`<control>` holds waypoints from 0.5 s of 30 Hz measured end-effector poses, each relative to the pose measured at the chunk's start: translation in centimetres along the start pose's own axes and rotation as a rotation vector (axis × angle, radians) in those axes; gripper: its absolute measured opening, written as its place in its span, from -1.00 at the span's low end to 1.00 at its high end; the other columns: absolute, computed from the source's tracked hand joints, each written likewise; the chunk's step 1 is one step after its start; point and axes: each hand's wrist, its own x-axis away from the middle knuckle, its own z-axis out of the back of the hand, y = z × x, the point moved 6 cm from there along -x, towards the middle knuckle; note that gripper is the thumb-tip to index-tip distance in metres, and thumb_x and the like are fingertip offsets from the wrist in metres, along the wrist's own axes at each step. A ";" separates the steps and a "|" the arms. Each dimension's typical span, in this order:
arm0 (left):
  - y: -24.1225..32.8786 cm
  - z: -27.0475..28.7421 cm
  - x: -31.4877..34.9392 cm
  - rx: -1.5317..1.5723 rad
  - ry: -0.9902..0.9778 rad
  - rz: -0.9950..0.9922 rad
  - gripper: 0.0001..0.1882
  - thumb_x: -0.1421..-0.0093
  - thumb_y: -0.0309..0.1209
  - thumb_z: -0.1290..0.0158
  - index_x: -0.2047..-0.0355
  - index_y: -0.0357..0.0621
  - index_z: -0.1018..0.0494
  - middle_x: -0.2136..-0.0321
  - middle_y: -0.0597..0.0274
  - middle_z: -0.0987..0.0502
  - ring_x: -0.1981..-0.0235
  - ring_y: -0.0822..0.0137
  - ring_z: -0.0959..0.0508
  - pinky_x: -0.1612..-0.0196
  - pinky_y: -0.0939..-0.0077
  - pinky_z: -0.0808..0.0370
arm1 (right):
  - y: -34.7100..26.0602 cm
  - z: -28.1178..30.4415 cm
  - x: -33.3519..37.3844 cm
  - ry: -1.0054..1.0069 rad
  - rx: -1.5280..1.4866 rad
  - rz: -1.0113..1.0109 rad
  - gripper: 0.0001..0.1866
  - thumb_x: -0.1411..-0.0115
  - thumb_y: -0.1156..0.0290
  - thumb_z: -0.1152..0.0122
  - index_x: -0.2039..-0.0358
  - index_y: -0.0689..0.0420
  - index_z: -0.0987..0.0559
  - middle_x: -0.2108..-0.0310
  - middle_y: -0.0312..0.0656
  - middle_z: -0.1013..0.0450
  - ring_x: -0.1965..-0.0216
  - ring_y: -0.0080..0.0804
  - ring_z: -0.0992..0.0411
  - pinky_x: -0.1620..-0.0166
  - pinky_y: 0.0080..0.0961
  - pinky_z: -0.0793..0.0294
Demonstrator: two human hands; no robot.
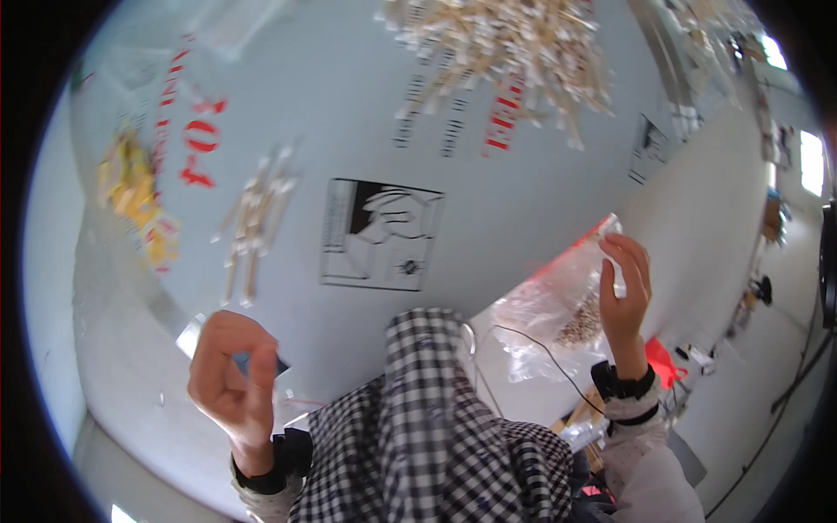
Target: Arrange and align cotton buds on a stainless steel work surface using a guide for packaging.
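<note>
My left hand (231,375) is at the near left edge of the table, with its fingers curled in toward the thumb. Whether anything is pinched there is hidden; a small dark-blue flat thing (281,364) shows beside and behind it. Beyond it lies a small group of white-tipped cotton swabs (255,213). On the right, my right hand (625,296) has its fingers stretched and the thumb apart. It is beside a clear plastic bag (532,318) with a red top edge, and its fingertips are near that edge. Small brownish bits (582,324) show inside the bag.
A large heap of cotton swabs (514,44) lies on the far side of the light-blue printed table surface (488,218). Yellow packets (135,196) are at the far left. A black-and-white checked cloth (427,410) covers my front, and a thin dark cord (554,357) runs near the bag.
</note>
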 end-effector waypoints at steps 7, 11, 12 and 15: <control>-2.4 4.7 1.6 -0.434 0.467 0.256 -0.58 -0.20 -0.57 -0.12 -0.09 -0.32 -0.38 -0.02 -0.02 -0.48 -0.03 0.18 -0.47 -0.10 0.35 -0.39 | -13.0 -2.3 -5.6 -0.189 -0.290 0.291 -0.64 -0.02 0.77 -0.19 0.14 0.23 -0.58 0.09 -0.08 -0.48 0.16 -0.11 -0.47 0.13 -0.33 -0.47; -2.0 1.5 -0.4 -0.580 0.259 0.090 -0.39 -0.16 -0.46 -0.19 -0.20 -0.32 -0.26 -0.14 -0.16 -0.36 -0.16 -0.09 -0.37 -0.18 0.11 -0.34 | -19.4 -4.7 -9.9 -0.255 -0.234 0.530 -0.60 0.00 0.74 -0.21 0.10 0.20 -0.56 0.05 -0.11 -0.46 0.16 -0.11 -0.46 0.15 -0.33 -0.47; -1.8 0.8 -1.1 -0.573 0.205 0.094 -0.35 -0.14 -0.44 -0.22 -0.21 -0.32 -0.25 -0.15 -0.17 -0.34 -0.17 -0.13 -0.35 -0.19 0.08 -0.32 | -20.3 -5.6 -10.8 -0.289 -0.237 0.550 -0.60 0.01 0.73 -0.21 0.10 0.20 -0.55 0.04 -0.14 -0.45 0.13 -0.13 -0.45 0.12 -0.31 -0.46; -0.8 0.9 -1.7 -0.609 0.204 0.084 -0.35 -0.01 -0.41 -0.29 -0.11 -0.28 -0.31 -0.05 -0.06 -0.40 -0.08 -0.04 -0.40 -0.10 0.15 -0.38 | -23.6 -7.7 -13.6 -0.304 -0.213 0.646 -0.60 0.04 0.71 -0.21 0.12 0.19 -0.54 0.03 -0.19 -0.44 0.08 -0.18 -0.43 0.06 -0.29 -0.45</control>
